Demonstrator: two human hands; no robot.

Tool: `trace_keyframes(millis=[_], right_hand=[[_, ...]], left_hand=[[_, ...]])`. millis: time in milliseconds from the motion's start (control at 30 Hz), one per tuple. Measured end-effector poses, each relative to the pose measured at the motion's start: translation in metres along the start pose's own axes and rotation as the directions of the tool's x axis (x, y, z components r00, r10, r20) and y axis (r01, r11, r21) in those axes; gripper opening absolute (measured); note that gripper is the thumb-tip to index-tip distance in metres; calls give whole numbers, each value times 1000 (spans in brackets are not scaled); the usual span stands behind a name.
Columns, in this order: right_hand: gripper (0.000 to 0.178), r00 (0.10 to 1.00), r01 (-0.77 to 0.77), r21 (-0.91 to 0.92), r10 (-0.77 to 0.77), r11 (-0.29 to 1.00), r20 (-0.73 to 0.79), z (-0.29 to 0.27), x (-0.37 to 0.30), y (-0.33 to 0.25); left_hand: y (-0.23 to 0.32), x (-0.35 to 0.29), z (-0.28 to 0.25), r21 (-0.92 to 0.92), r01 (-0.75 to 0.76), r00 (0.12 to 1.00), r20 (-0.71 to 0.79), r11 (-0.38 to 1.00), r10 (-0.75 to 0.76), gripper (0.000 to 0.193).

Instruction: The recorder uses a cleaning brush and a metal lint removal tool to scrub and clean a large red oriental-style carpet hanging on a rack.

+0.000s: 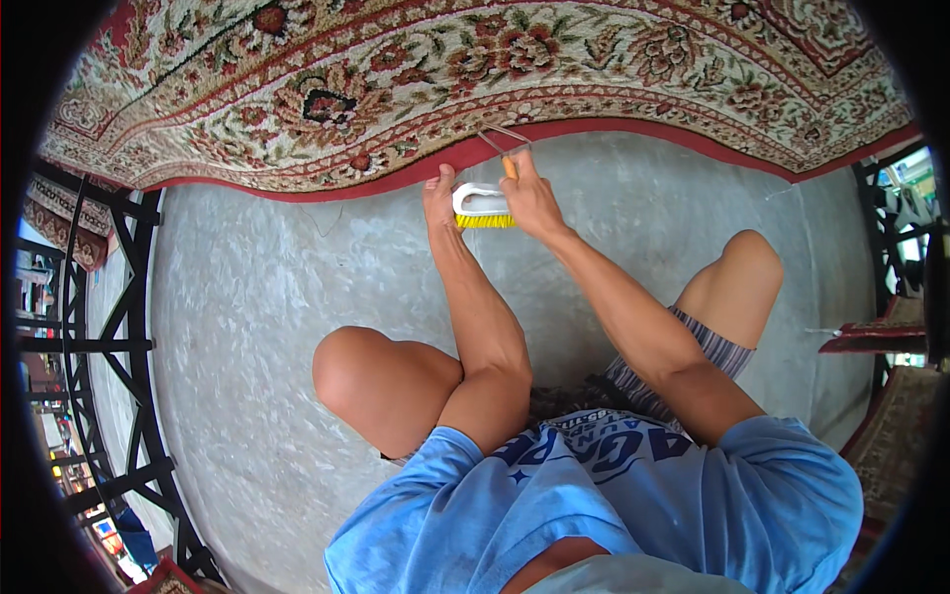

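One brush (pixel 487 206) sits right between our two hands, just below the red edge of the big rug, and there it is: white body, open loop handle, one block of yellow bristles. Its long axis runs left to right across our view, bristles facing back toward us, loop on the far side. Our left hand (pixel 439 201) is at its left end, thumb up by the rug's border, and we cannot tell whether those fingers are gripping or only resting alongside. Our right hand (pixel 535 205) meets its other end, and those fingers are closed around one tool with an orange handle (pixel 510 167); whether they pinch the brush too, we cannot tell. Two thin metal rods show on that tool, slanting up and to the left, over the rug's edge. One large flowered rug (pixel 475 64) fills the far side, its red border waving across. Under us spreads the grey floor (pixel 247 267), with our two bare knees (pixel 348 368) out to either side, striped shorts (pixel 711 342) showing above the right one, and one blue shirt (pixel 594 485) nearest. Out at the left, a black metal frame (pixel 139 346); by the right rim, more patterned rug (pixel 896 436).
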State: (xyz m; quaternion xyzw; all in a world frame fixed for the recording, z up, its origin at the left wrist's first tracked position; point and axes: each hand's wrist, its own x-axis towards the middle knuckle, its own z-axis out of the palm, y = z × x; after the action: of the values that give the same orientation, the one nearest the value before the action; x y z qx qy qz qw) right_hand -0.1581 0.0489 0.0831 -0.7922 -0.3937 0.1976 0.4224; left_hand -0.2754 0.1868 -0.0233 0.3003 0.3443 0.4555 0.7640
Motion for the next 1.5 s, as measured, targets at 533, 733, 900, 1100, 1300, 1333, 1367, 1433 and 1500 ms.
trace_keyframes(millis=[533, 733, 900, 1100, 1300, 1333, 1367, 1433, 1500], right_hand=[[49, 828, 537, -570, -258, 622, 498, -98, 22, 25], [49, 745, 659, -409, -473, 631, 470, -73, 21, -11], [48, 805, 558, -440, -329, 704, 493, -104, 24, 37], [45, 702, 688, -390, -424, 612, 572, -80, 18, -33], [47, 811, 500, -396, -255, 771, 527, -116, 24, 29], [47, 816, 493, -397, -253, 774, 519, -112, 19, 25], [48, 767, 594, -314, -404, 740, 498, -105, 13, 18], [48, 704, 686, -238, -544, 687, 457, -97, 12, 14], [48, 757, 641, -327, -502, 694, 419, -92, 19, 21]], left_hand=[[11, -28, -1, -31, -41, 999, -3, 999, 41, 44], [10, -20, -23, -3, 2, 1000, -2, 1000, -2, 43], [14, -27, -7, -58, 29, 996, 82, 998, -24, 45], [11, -26, -21, -75, 26, 993, 116, 997, -17, 45], [11, -28, -8, -17, 15, 999, 45, 1000, -15, 42], [13, -26, -8, -12, 19, 998, 53, 1000, -18, 42], [13, -28, -8, -4, 15, 999, 48, 1000, -15, 42], [12, -29, -10, 7, 13, 999, 48, 1000, -13, 42], [11, -27, -13, -106, 8, 979, 203, 994, 14, 41]])
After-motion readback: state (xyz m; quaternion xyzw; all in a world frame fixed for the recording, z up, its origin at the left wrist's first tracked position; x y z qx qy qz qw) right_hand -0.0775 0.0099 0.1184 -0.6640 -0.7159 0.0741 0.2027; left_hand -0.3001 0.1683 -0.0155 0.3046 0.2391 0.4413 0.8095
